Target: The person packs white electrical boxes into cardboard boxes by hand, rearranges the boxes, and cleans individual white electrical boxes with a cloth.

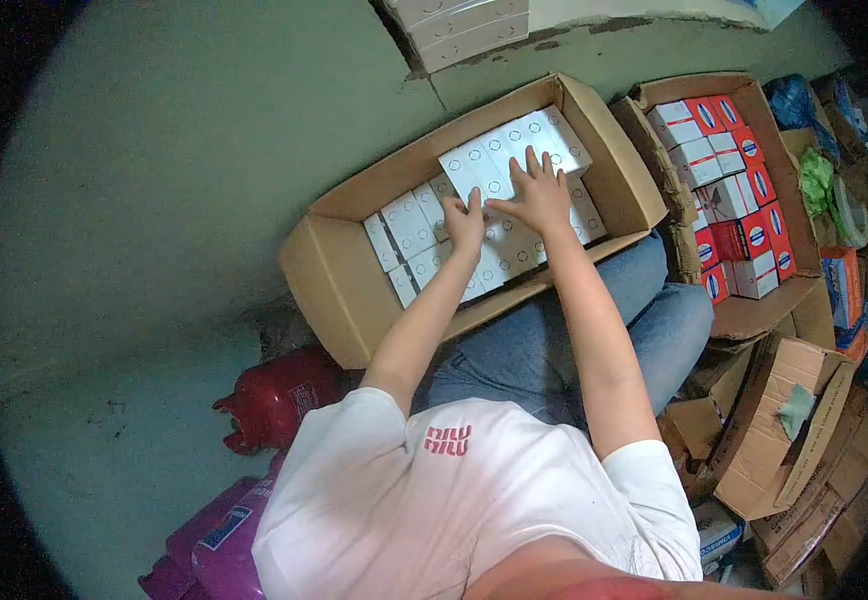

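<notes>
A large open cardboard carton [338,290] lies across the upper middle, holding rows of small white boxes [412,222] with round marks on their ends. A raised group of white boxes [516,140] sits on top of the others at the right part of the carton. My left hand [465,222] is at the front left corner of this group, with thumb and fingers apart. My right hand [539,198] rests over its front side, fingers spread. Whether the fingertips press on the boxes is hard to tell.
To the right stands another open carton [651,150] with red and white boxes [754,235]. Flattened cardboard [769,420] lies at the lower right. A red gas cylinder [289,395] and a purple one [224,540] are at the lower left. A green wall [204,130] rises behind.
</notes>
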Motion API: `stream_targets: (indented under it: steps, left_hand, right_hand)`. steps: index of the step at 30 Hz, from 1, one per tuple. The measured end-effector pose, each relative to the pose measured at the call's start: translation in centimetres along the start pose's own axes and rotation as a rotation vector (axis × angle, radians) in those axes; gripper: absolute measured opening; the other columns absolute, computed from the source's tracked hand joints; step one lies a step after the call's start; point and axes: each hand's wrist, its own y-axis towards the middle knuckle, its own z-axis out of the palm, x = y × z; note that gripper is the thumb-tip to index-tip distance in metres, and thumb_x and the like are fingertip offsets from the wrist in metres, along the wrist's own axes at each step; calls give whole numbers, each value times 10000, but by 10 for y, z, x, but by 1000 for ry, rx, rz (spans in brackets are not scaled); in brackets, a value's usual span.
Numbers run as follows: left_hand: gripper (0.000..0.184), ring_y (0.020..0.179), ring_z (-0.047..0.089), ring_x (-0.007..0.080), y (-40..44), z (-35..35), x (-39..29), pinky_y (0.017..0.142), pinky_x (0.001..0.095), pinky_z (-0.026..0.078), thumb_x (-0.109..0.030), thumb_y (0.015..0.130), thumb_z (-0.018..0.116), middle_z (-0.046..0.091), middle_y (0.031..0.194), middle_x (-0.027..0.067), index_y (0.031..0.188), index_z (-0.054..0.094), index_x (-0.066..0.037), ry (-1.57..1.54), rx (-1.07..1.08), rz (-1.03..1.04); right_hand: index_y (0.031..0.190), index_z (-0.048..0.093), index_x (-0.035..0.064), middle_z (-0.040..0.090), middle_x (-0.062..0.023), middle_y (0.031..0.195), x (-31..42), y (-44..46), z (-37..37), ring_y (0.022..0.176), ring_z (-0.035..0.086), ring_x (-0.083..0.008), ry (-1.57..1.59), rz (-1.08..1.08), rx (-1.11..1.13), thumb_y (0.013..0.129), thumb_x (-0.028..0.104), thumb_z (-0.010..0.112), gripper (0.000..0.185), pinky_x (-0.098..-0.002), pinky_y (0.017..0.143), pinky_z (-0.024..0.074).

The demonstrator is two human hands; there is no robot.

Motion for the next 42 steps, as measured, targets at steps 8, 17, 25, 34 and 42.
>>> stream_targets:
  steps: [8, 17, 25, 34, 42]
  left_hand:
    - [441, 806, 606, 281, 23, -30, 7, 715, 388, 512, -460, 908, 491, 605, 834, 143, 989, 523, -28, 20, 327, -103]
    - [301, 1029, 592, 304, -47, -103, -298, 922, 471, 432, -305, 861, 595, 632, 1088, 126, 1079, 611, -100, 730, 97, 1156]
    - [389, 1218, 452, 311, -19, -122, -439, 1038, 450, 324, -386, 874, 578, 498, 1307, 119, 1149, 590, -111, 951, -832, 1726]
    - [434, 1002, 591, 235, 13, -115, -438, 891, 427, 450, -449, 866, 569, 644, 1013, 87, 1140, 590, -113, 947, -756, 1782]
    - [640, 1060, 562, 321, -68, -152, -303, 857, 366, 471, -251, 805, 717, 474, 1271, 249, 1271, 369, 16, 254, -256, 1700]
  right_hand:
    - [1332, 468, 141, 347, -142, 1447, 11, -1, -2, 1337, 288, -387, -29, 53, 16, 526, 571, 777, 965, -563, 1034, 297]
    - [1314, 507, 166, 381, -114, 1429, 8, -3, -1, 1324, 320, -356, -101, 36, -42, 506, 616, 757, 958, -544, 1045, 281]
    - [1299, 516, 169, 380, -84, 1433, 13, -5, -12, 1348, 293, -325, -146, 19, -3, 504, 625, 748, 946, -556, 1039, 289]
    - [1282, 504, 324, 307, -9, 1477, 9, -2, 3, 1380, 236, -253, -134, -244, -89, 586, 483, 760, 759, -500, 1050, 300]
    - [1273, 517, 356, 362, -4, 1451, 10, -1, -4, 1352, 301, -263, -121, -167, 136, 702, 535, 669, 618, -512, 1042, 317]
